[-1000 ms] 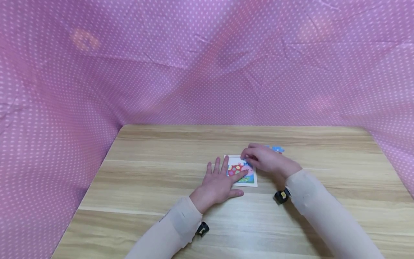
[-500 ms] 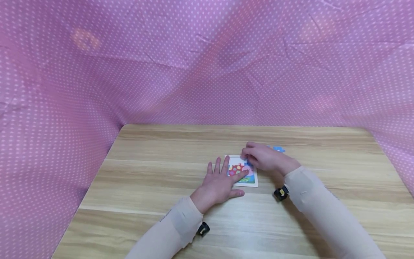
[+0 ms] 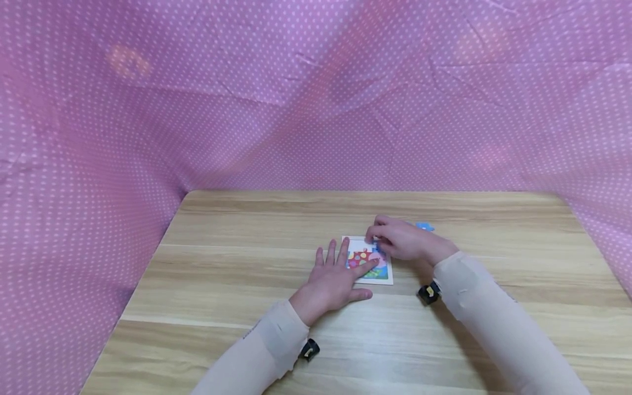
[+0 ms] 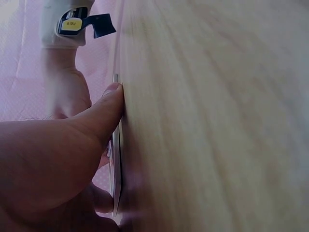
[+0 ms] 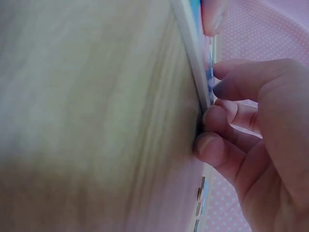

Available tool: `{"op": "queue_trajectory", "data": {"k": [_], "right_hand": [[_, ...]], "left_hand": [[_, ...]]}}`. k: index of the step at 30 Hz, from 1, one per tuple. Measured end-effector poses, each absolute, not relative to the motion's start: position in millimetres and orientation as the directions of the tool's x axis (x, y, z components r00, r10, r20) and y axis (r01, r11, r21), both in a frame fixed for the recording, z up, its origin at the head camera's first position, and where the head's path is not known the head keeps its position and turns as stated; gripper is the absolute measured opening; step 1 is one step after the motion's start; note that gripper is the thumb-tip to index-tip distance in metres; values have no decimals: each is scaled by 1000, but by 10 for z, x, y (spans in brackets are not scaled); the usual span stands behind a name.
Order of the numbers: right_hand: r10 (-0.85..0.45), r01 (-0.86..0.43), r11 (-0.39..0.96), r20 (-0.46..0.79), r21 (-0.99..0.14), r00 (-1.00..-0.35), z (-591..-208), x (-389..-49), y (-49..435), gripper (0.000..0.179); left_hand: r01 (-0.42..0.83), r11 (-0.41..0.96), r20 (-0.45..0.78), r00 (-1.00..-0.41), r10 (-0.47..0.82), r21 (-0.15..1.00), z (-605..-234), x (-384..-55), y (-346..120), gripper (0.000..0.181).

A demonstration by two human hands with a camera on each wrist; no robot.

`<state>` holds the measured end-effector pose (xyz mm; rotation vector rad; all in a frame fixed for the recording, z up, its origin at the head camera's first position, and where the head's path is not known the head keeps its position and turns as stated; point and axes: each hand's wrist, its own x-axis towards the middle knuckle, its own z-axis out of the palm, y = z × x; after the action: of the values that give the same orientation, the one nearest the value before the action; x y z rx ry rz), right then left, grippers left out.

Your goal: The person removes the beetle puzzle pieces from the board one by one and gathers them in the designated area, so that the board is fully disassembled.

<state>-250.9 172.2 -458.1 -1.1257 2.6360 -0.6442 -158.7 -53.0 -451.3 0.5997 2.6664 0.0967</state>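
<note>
A small square jigsaw puzzle in a white frame (image 3: 377,282) lies flat on the table, with red, pink, blue and green parts of a cartoon picture. My left hand (image 3: 332,282) is spread over its left side, fingers straight, index finger across the picture and thumb on the wood nearby. At the upper right corner, my right hand (image 3: 402,238) pinches a blue puzzle piece (image 3: 377,248) with curled fingers, which mostly cover it. In the right wrist view, thumb and index finger meet the face of the board while other fingertips rest by its edge.
Behind the right hand lie loose blue puzzle pieces (image 3: 424,226), partly hidden by that hand. The wooden table (image 3: 237,230) runs back to a pink dotted cloth (image 3: 316,137) that hangs behind and at both sides. Black cameras sit on both wrists.
The right hand has shifted slightly away from the body and left, its fingers still at the same corner of the puzzle. The left hand stays in place.
</note>
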Motion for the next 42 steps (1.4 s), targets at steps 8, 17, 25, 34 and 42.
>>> {"op": "queue_trajectory", "data": {"k": [8, 17, 25, 34, 42], "right_hand": [[-733, -650, 606, -4, -459, -680, -4593, -2524, 1717, 27], [-728, -649, 614, -5, -449, -686, -4573, -2522, 1708, 27], [-729, -652, 604, 12, -459, -684, -4589, -2532, 1714, 27], [-707, -613, 617, -4, -494, -708, -4594, -2508, 1720, 19], [-694, -589, 625, -19, -512, -720, -4609, -2507, 1719, 20]], "left_hand": [[396, 902, -367, -825, 431, 171, -4522, -1594, -529, 72], [392, 903, -374, -822, 429, 173, -4498, -1602, -533, 72], [391, 903, -371, -823, 429, 177, -4496, -1603, -539, 71], [392, 903, -371, -823, 430, 177, -4517, -1603, -547, 71], [389, 901, -369, -822, 433, 191, -4518, -1595, -564, 71]]}}
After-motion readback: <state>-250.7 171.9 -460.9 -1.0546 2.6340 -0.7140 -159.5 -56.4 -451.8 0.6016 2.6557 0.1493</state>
